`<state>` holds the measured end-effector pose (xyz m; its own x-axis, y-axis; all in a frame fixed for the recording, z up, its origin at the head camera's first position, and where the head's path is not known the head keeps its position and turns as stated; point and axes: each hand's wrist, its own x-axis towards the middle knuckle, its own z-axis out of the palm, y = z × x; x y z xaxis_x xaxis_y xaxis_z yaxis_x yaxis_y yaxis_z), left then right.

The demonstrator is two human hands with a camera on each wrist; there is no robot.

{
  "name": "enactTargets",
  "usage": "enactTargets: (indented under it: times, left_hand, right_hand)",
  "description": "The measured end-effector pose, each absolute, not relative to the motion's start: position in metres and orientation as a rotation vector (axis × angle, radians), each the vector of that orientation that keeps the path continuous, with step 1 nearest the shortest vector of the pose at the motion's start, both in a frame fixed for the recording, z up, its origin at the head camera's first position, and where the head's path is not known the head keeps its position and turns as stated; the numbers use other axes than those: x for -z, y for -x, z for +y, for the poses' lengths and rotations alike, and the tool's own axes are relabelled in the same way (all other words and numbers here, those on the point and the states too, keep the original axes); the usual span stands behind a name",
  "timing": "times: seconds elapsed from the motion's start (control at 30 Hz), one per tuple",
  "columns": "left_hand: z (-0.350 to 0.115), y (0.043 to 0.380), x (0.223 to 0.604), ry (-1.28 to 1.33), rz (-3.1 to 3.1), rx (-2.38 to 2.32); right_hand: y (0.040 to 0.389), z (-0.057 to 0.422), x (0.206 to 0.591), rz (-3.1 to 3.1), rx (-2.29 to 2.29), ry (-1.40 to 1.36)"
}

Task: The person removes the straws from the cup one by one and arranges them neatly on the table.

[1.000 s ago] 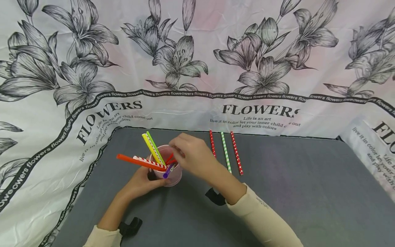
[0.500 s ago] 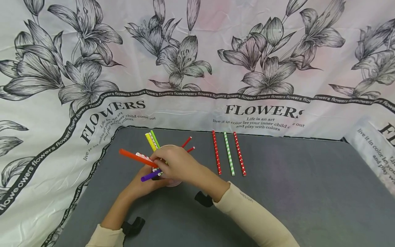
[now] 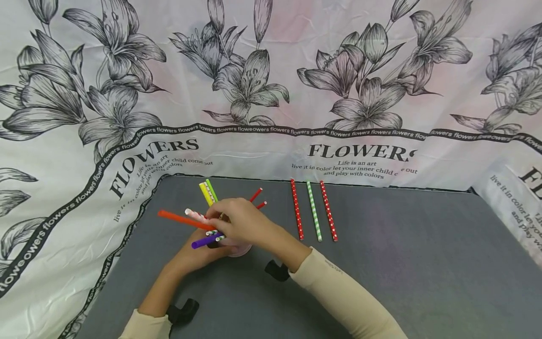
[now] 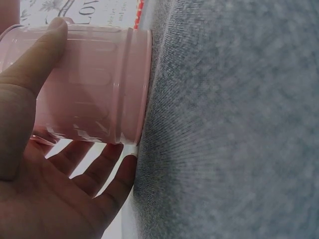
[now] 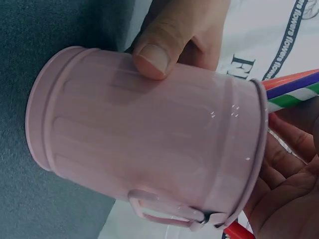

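- One flowered cloth (image 3: 38, 226) is seen at the far left and along the back, bordering the grey table (image 3: 402, 263).
- An orange straw (image 3: 179, 218) is leaned out leftward from the pink bucket (image 5: 139, 129), with a red-and-white straw (image 3: 195, 215) just beside it.
- By the left hand (image 3: 199, 259), the bucket is gripped: the thumb is laid along one side, the other fingers (image 4: 97, 172) are placed on the opposite side.
- A purple straw (image 3: 204, 241) is pointed toward the left hand; yellow (image 3: 206, 194) and green (image 3: 212, 189) straws are tilted toward the back.
- The bucket is stood on the table, left of centre, its handle (image 5: 164, 211) hung against its wall.
- Over its mouth the right hand (image 3: 241, 221) is held, fingers bent among the straws; whether any straw is pinched cannot be told.
- Two red straws (image 3: 256, 194) are partly hidden behind the right hand.
- Farther right, three straws are laid side by side, apart: dotted red (image 3: 297, 209), green-striped (image 3: 314, 211), dotted red (image 3: 328, 211).
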<state>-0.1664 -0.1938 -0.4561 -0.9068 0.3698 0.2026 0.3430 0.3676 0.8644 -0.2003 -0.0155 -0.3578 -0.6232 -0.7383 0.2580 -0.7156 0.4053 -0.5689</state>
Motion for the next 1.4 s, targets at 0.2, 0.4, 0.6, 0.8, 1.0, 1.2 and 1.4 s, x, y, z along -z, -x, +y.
enactTargets:
  times: [0.2,0.4,0.6,0.8,1.0,1.2,1.4]
  left_hand:
    - [-0.194,0.164,0.456,-0.607,2.566,-1.638]
    - [-0.196,0.164,0.458,-0.573,2.538,-1.652]
    - [-0.196,0.164,0.460,-0.597,2.482,-1.703]
    - [-0.195,0.165,0.459,-0.597,2.443,-1.709]
    - [-0.195,0.163,0.457,-0.590,2.452,-1.717]
    - [-0.195,0.163,0.456,-0.597,2.452,-1.719]
    - [-0.194,0.163,0.455,-0.640,2.429,-1.739]
  right_hand:
    - [0.203,-0.016,0.361,2.578,1.086,1.278]
    - [0.206,-0.017,0.362,2.533,1.137,1.178]
    - [0.209,-0.017,0.364,2.551,1.045,1.144]
    - [0.209,-0.016,0.367,2.578,1.018,1.168]
    - [0.210,-0.016,0.368,2.582,1.006,1.178]
    - [0.209,-0.016,0.368,2.574,1.029,1.160]
    - [0.210,-0.014,0.369,2.553,1.067,1.147]
